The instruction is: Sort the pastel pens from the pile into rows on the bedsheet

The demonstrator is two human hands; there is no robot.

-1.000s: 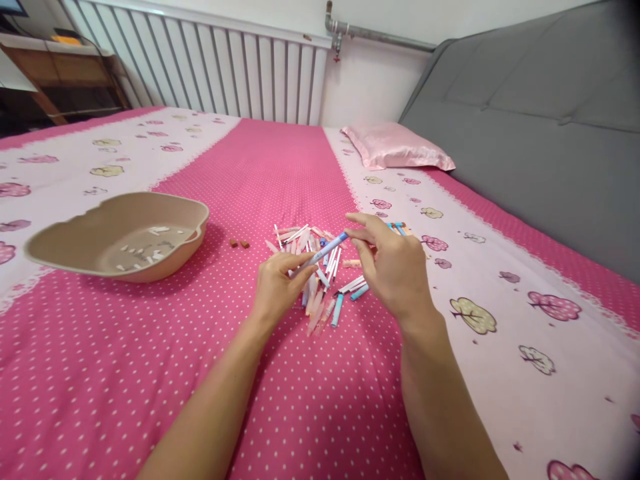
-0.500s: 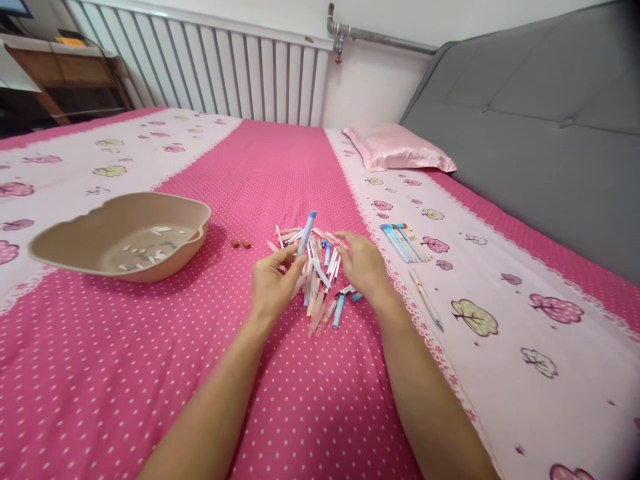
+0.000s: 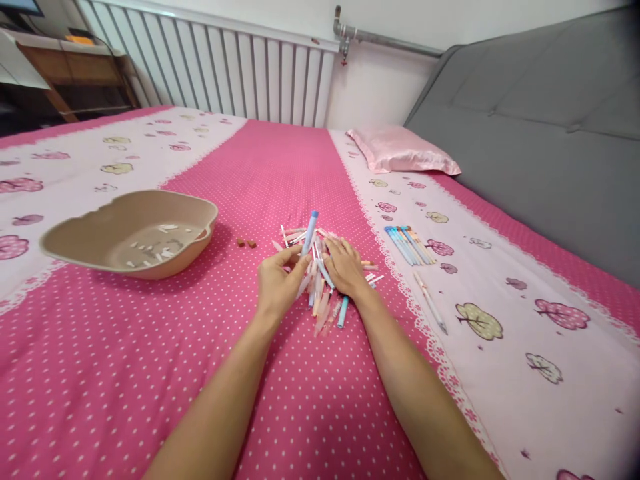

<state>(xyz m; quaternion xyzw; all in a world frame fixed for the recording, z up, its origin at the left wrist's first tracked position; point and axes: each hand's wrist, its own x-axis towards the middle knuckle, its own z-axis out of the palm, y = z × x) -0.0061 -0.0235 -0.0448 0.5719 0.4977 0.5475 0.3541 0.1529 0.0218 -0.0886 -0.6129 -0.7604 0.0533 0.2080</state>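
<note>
My left hand point(image 3: 278, 281) pinches a lavender pen barrel point(image 3: 309, 235) with a blue end. The barrel stands nearly upright over a loose pile of pen parts point(image 3: 323, 312). Over the right side of that pile lies my right hand point(image 3: 345, 268), palm down with its fingers stretched out. It touches the parts, and its palm hides some of them. The pile mixes pink, white, clear and blue pieces. A teal tube point(image 3: 343, 312) lies at its near edge, and a few orange and white pieces point(image 3: 369, 265) show beyond my right wrist.
A beige basin point(image 3: 170, 267) with small white pieces stands on the left. Two small brown bits point(image 3: 246, 243) lie beside it. Right of the pile are a row of pens point(image 3: 407, 245) and a single clear pen point(image 3: 431, 303). A pink pillow point(image 3: 405, 152) rests by the grey headboard point(image 3: 525, 133).
My right hand has moved left and come down flat over the pile, uncovering pieces on the right. My left hand still holds the lavender barrel. The view has shifted slightly.
</note>
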